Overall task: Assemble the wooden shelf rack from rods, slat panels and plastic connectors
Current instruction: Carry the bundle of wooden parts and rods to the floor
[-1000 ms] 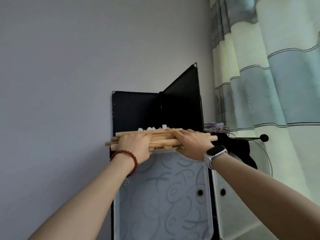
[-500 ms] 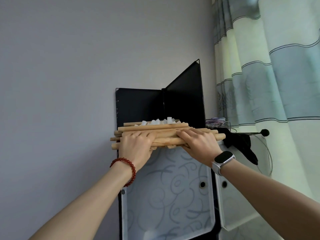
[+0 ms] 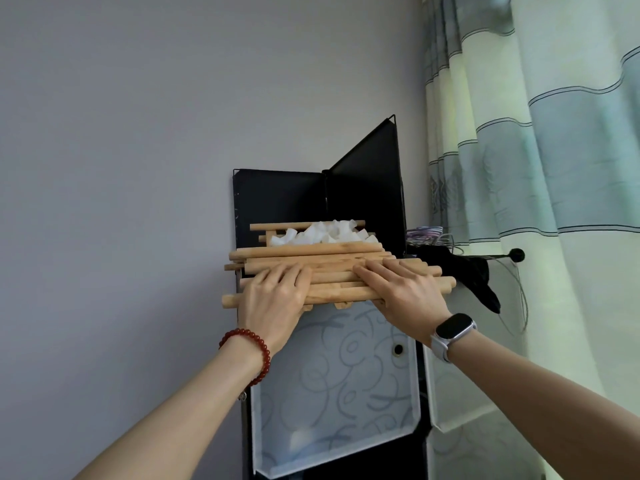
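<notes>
Since the earlier frames the wooden bundle slid forward off the cabinet top, overhanging its front edge more, white pieces now plainly visible. Grey wall [image 3: 138,133] filled left and top of frame; striped curtain [image 3: 554,168] at right. Cabinet [image 3: 332,382] with swirl-pattern door stood lower centre, black panels [image 3: 277,199] propped upright behind the load. Stack of rods and slat panels [image 3: 332,271] lay mid-frame on the cabinet top, plastic connectors [image 3: 322,233] heaped on it, probably carried as one tray. Left hand [image 3: 273,299] and right hand [image 3: 405,296] each lay over the front rods, fingers on top; thumbs hidden, likely gripping from under to pull it all down together.
</notes>
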Demonstrator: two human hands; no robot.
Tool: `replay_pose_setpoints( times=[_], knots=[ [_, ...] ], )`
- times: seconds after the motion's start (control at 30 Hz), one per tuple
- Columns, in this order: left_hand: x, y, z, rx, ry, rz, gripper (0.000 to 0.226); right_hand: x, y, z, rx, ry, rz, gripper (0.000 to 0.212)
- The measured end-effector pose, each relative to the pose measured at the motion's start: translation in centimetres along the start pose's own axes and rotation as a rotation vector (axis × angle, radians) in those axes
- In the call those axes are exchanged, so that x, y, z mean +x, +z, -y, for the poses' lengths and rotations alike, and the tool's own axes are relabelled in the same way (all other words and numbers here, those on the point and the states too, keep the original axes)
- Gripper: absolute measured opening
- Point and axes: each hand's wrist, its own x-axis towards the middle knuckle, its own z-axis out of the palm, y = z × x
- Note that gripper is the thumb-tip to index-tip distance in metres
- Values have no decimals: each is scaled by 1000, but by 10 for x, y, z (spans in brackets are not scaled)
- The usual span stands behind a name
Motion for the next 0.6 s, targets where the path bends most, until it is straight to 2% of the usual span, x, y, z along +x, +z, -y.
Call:
replay_pose_setpoints(
  times=[0.27,0.6],
  knots=[
    [-12,-24,-8,-68,8,-57,53,-10,-26,11,-46,-12,-83,51],
    [-38,-96,-15,-170,33,-205,38,-20,-113,56,-158,5,-69,55]
  ],
)
